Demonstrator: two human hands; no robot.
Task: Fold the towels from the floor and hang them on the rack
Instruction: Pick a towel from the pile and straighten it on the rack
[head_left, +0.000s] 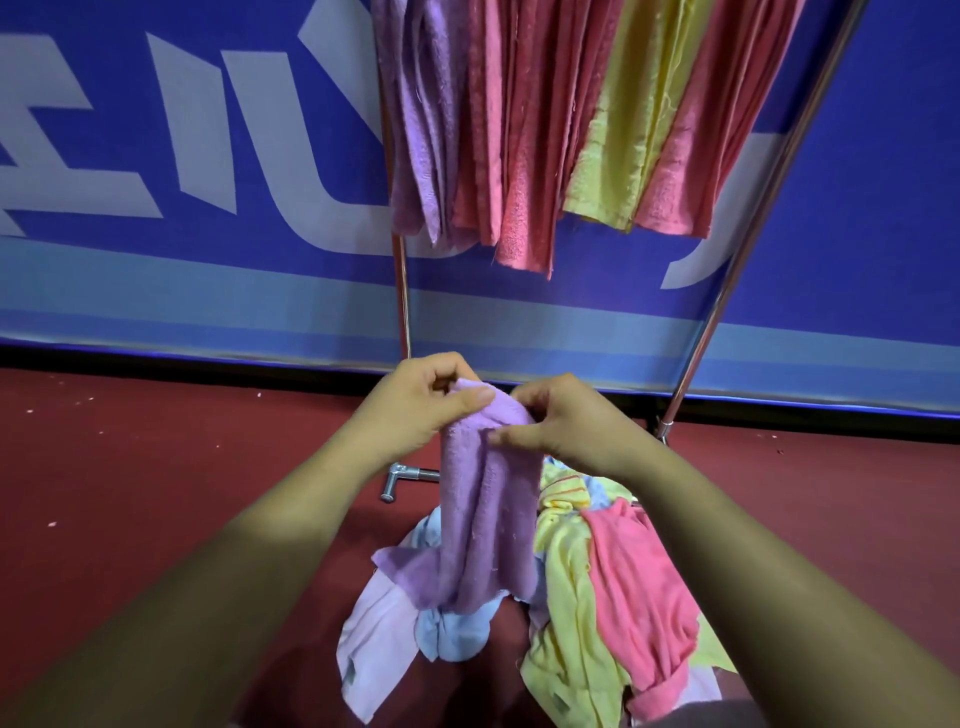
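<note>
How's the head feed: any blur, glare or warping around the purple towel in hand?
Head view: purple towel, left hand and right hand sharp, no glare; wide lens splays the rack poles outward; forearms at the bottom are dim.

From my remote station I look onto a blue banner (883, 208) that fills the back of the view. It is printed with large pale grey letters (223, 145), cut off by the frame's edges. A light blue stripe (208, 291) runs along its lower part, and a black strip (156, 359) lies beneath it at ground level. The dark red floor (130, 467) spreads below, dotted with small white specks (52, 524) at my left. The light is soft and even.
</note>
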